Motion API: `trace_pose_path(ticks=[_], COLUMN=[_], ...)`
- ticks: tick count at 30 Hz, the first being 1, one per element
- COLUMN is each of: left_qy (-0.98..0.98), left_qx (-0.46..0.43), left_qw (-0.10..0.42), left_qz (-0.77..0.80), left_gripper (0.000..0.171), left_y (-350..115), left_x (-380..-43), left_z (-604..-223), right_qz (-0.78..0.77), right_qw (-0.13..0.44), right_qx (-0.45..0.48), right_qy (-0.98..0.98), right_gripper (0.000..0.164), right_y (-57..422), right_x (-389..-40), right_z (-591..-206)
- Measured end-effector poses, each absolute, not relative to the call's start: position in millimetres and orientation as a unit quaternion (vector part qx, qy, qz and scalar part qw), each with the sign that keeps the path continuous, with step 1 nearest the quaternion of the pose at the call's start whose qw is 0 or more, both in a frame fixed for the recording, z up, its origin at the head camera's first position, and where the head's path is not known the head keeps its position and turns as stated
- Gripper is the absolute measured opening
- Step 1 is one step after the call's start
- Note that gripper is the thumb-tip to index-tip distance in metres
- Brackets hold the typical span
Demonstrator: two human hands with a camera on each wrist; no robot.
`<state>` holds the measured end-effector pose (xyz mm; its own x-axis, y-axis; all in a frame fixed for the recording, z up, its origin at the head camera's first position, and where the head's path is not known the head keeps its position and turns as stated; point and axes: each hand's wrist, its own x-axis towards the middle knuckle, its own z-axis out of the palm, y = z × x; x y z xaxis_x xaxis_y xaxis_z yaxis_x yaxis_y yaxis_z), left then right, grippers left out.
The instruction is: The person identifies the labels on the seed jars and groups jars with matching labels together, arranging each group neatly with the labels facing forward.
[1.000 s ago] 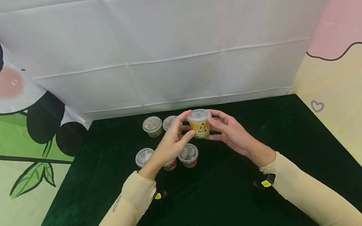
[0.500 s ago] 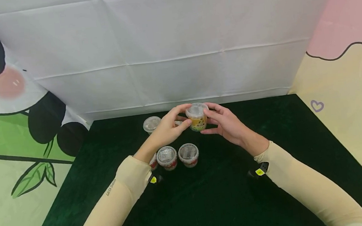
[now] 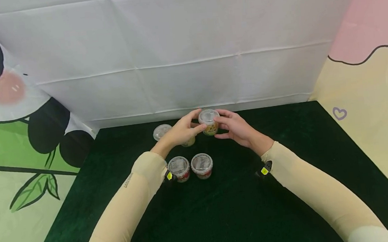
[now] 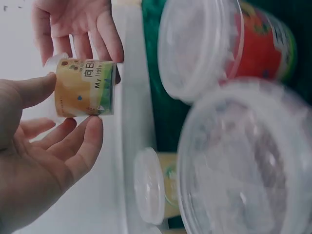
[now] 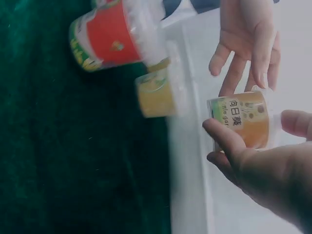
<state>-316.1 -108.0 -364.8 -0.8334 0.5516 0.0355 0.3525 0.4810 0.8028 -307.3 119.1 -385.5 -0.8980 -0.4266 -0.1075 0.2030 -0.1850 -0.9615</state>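
Between both hands is a small clear plastic tub with a yellow label and translucent lid [image 3: 209, 122], held upright above the back of the table. My left hand [image 3: 180, 133] grips its left side with thumb and fingers, as the left wrist view shows on the tub [image 4: 83, 90]. On the other side, my right hand [image 3: 237, 128] holds it, fingers along the label and thumb by the lid [image 5: 275, 127]. A second yellow-labelled tub [image 3: 189, 141] sits on the table, partly covered by the left hand. Beyond the left hand lies another lidded tub [image 3: 162, 131].
Two red-labelled tubs [image 3: 179, 169] stand side by side nearer me, right of the left cuff. A dark green cloth [image 3: 229, 210] covers the table. White fabric [image 3: 188, 52] hangs behind its back edge, with printed cloths at either side.
Both hands have carried the yellow-labelled tub slightly back and left. The left sleeve now covers the leftmost front tub; the second back tub shows more below the left hand.
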Motion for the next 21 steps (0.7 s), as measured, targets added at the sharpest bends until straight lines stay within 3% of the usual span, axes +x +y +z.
trace_pose_path(ticks=[14, 21], left_qy=[0.930, 0.936], left_qx=[0.256, 0.245], left_qw=[0.140, 0.166], left_qz=[0.222, 0.193], left_gripper=[0.066, 0.065], left_y=[-90.7, -84.5], left_x=[-350.4, -353.7], left_z=[-384.1, -389.5], right_qz=[-0.729, -0.730], right_qw=[0.205, 0.207], right_qx=[-0.034, -0.019], right_qy=[0.652, 0.651], right_gripper=[0.057, 0.057], right_y=[103.0, 97.7], right_x=[-337.8, -338.9], right_z=[-423.2, -432.2])
